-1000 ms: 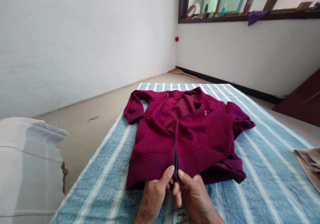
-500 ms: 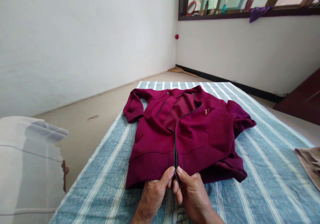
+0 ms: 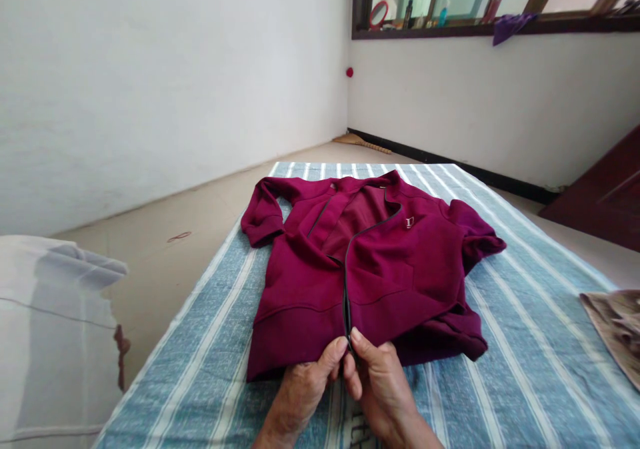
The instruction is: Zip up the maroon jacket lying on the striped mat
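Observation:
A maroon zip-up jacket (image 3: 380,275) lies front side up, its collar at the far end and its hem towards me. The upper front is spread apart and shows the inner lining (image 3: 357,215). At the bottom of the dark zipper (image 3: 346,302), my left hand (image 3: 313,375) pinches the hem edge between thumb and fingers. Close beside it, my right hand (image 3: 377,375) pinches the other zipper edge. The thumbs nearly meet, and the fingers hide the zipper's lower end and any slider there.
Under the jacket is a blue-and-white striped cloth (image 3: 200,342). A brown folded cloth (image 3: 607,322) lies at the right edge. White sheeting (image 3: 55,335) stands at the left. On the far floor is a broom (image 3: 363,143), below a windowsill holding a round mirror (image 3: 379,15).
The view has shifted slightly, so the scene sits a little further left. My hands keep their pinch at the zipper bottom, with the right fingers slightly more curled. The jacket stays in place.

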The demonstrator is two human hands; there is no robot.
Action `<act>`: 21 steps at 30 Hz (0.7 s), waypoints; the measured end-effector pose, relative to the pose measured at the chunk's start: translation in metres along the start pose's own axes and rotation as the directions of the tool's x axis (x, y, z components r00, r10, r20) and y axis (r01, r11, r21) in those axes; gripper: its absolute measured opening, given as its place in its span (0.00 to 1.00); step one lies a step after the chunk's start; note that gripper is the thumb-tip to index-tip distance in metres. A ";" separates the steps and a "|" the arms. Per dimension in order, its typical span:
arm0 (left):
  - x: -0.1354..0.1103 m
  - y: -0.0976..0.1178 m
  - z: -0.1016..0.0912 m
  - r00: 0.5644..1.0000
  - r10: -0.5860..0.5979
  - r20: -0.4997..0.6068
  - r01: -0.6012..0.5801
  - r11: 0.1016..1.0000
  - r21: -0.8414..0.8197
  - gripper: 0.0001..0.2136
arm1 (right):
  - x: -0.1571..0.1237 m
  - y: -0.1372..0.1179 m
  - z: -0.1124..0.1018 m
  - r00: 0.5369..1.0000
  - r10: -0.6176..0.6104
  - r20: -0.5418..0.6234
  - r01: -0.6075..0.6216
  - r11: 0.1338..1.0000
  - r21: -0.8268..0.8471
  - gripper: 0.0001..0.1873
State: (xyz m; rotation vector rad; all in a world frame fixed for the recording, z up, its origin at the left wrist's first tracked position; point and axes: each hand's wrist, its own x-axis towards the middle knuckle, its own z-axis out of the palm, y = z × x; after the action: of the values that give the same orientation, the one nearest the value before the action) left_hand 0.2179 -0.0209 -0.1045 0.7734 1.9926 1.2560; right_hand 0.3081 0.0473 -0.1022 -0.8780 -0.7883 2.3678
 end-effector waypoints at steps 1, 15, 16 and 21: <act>0.000 0.001 0.001 0.999 -0.054 -0.004 0.054 0.998 -0.034 0.23 | 0.000 -0.001 0.000 1.000 0.001 0.029 -0.001 1.000 0.017 0.30; 0.001 -0.009 0.009 0.961 -0.270 -0.066 0.224 0.895 -0.386 0.23 | -0.014 -0.004 -0.022 0.995 0.082 0.055 -0.060 0.945 -0.320 0.31; 0.001 -0.009 0.009 0.959 -0.274 -0.071 0.228 0.897 -0.379 0.23 | -0.014 -0.004 -0.023 0.994 0.098 0.048 -0.077 0.940 -0.331 0.31; 0.000 -0.006 0.009 0.951 -0.305 -0.039 0.271 0.892 -0.363 0.24 | -0.020 0.002 -0.029 0.992 0.082 0.092 -0.016 0.824 -0.566 0.29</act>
State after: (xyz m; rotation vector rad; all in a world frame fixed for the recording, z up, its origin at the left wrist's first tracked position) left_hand 0.2238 -0.0186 -0.1128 0.2339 1.7970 1.4329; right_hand 0.3414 0.0437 -0.1130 -0.9982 -1.5883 2.2643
